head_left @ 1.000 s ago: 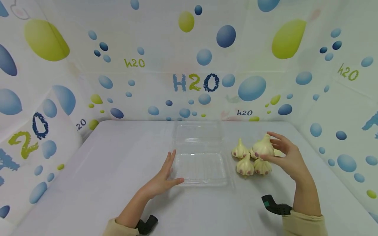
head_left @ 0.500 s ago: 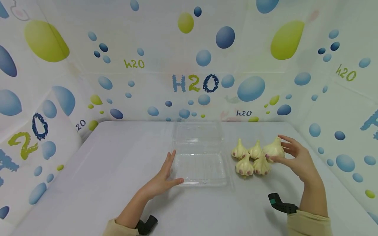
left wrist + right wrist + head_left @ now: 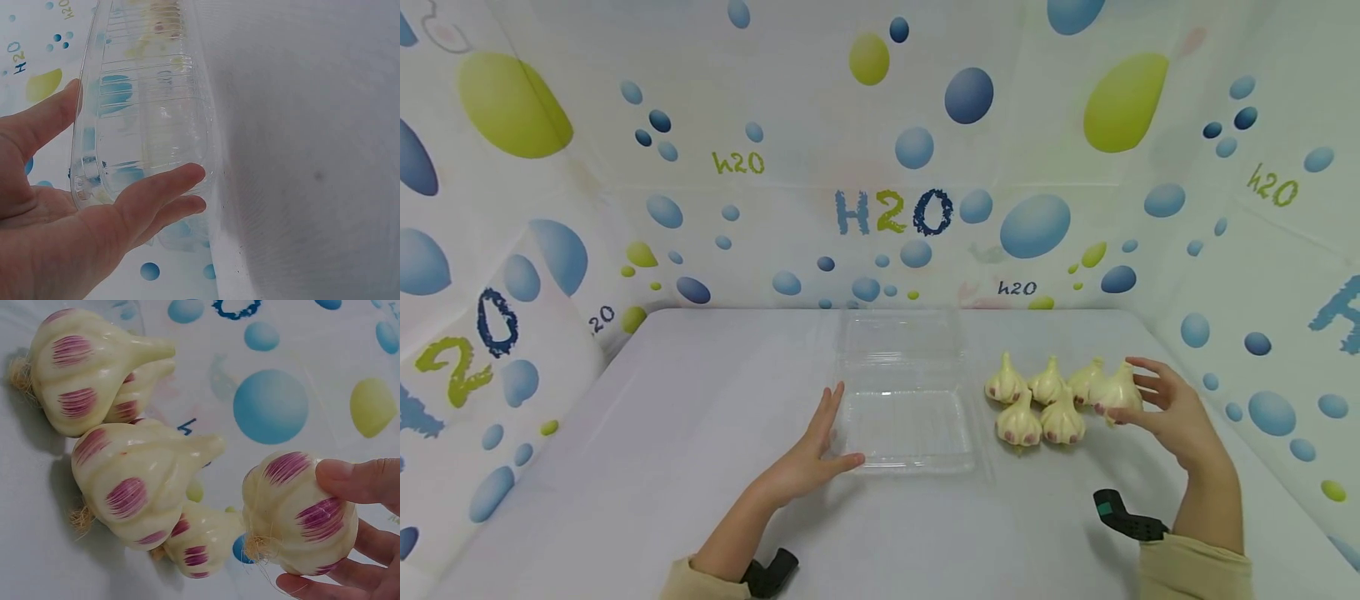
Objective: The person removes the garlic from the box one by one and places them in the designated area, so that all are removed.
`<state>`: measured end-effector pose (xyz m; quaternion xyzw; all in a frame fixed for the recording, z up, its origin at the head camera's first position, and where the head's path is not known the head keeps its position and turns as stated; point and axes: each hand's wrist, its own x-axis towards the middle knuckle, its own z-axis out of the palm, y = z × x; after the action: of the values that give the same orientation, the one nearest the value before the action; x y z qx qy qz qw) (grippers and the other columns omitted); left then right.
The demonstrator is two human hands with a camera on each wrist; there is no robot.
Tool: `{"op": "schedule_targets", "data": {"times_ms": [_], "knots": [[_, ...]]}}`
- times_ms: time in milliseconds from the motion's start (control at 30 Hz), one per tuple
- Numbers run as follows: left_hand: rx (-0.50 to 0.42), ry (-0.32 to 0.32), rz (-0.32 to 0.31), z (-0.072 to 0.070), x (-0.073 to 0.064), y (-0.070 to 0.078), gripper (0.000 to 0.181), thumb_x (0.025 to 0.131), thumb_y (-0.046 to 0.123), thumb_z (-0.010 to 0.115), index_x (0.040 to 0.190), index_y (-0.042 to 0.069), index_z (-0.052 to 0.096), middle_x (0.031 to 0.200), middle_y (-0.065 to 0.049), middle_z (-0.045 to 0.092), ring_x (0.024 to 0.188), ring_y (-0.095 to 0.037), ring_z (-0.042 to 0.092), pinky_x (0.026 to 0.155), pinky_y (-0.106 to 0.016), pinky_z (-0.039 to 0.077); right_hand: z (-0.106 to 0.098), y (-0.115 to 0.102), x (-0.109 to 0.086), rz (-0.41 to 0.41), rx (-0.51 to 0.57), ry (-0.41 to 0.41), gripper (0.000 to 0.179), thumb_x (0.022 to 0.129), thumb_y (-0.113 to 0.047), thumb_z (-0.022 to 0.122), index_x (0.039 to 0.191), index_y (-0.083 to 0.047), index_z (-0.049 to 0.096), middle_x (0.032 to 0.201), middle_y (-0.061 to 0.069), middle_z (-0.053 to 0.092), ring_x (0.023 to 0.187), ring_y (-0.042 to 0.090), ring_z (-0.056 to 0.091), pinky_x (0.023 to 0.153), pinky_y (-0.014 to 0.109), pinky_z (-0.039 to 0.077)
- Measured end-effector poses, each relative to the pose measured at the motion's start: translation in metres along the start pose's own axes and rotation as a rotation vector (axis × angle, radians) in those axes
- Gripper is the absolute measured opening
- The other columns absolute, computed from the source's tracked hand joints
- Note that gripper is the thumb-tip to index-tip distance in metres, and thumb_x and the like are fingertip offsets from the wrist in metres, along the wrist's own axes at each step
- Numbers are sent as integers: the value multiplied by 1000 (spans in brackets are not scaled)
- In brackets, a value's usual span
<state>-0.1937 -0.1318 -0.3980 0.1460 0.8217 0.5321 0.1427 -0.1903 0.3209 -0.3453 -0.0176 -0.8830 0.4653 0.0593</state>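
My right hand (image 3: 1176, 418) pinches a garlic bulb (image 3: 1117, 393) between thumb and fingers, at the right end of a group of bulbs. In the right wrist view this bulb (image 3: 300, 512) shows purple streaks and a root tuft, with the thumb on its upper side. Several other garlic bulbs (image 3: 1020, 423) stand to its left, close together in two rows. My left hand (image 3: 808, 465), fingers spread and fairly straight, rests against the left side of a clear plastic clamshell container (image 3: 910, 463). In the left wrist view the hand spans the container's end wall (image 3: 150, 137).
The container's lid (image 3: 901, 333) lies folded back, away from me. A white-covered table (image 3: 700, 392) extends on both sides, bounded by a patterned backdrop (image 3: 790, 225) behind and at the sides. A black wrist camera (image 3: 1127, 518) sits on the right forearm.
My right hand has moved right and somewhat lower with its garlic bulb, uncovering bulbs that were hidden behind it. The left hand stays by the container.
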Motion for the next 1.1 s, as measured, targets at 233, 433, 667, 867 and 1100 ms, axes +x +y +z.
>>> {"op": "schedule_targets", "data": {"times_ms": [233, 433, 667, 867, 1100], "knots": [[0, -1, -8, 0, 0, 0, 95, 84, 22, 67, 147, 29, -3, 150, -9, -19, 133, -44, 12, 101, -59, 19, 5, 12, 5, 23, -54, -20, 81, 78, -14, 73, 140, 0, 23, 134, 37, 30, 118, 55, 31, 87, 65, 34], [9, 4, -10, 0, -1, 1, 95, 84, 22, 67, 147, 30, -3, 150, -9, -19, 134, -43, 11, 101, -58, 20, 8, 22, 9, 45, -56, -35, 83, 78, -14, 73, 141, 1, 22, 133, 39, 29, 118, 56, 31, 87, 66, 33], [6, 6, -7, 0, -1, 1, 94, 84, 22, 67, 148, 29, -3, 150, -9, -19, 134, -43, 12, 102, -57, 20, 12, 31, 12, 60, -41, -78, 84, 77, -13, 73, 139, 4, 19, 132, 40, 28, 118, 56, 31, 88, 62, 35], [10, 6, -7, 1, -1, 0, 94, 84, 22, 67, 147, 30, -3, 150, -10, -19, 134, -43, 11, 102, -58, 20, 16, 36, 15, 118, -70, -115, 86, 77, -13, 73, 140, 4, 16, 133, 40, 26, 118, 56, 30, 90, 62, 34], [-3, -2, 4, 0, -1, 0, 95, 84, 21, 67, 147, 30, -3, 150, -9, -19, 134, -43, 9, 103, -56, 19, 19, 39, 16, 133, -57, -105, 86, 76, -9, 73, 139, 5, 15, 133, 41, 24, 118, 57, 29, 90, 62, 35]]}}
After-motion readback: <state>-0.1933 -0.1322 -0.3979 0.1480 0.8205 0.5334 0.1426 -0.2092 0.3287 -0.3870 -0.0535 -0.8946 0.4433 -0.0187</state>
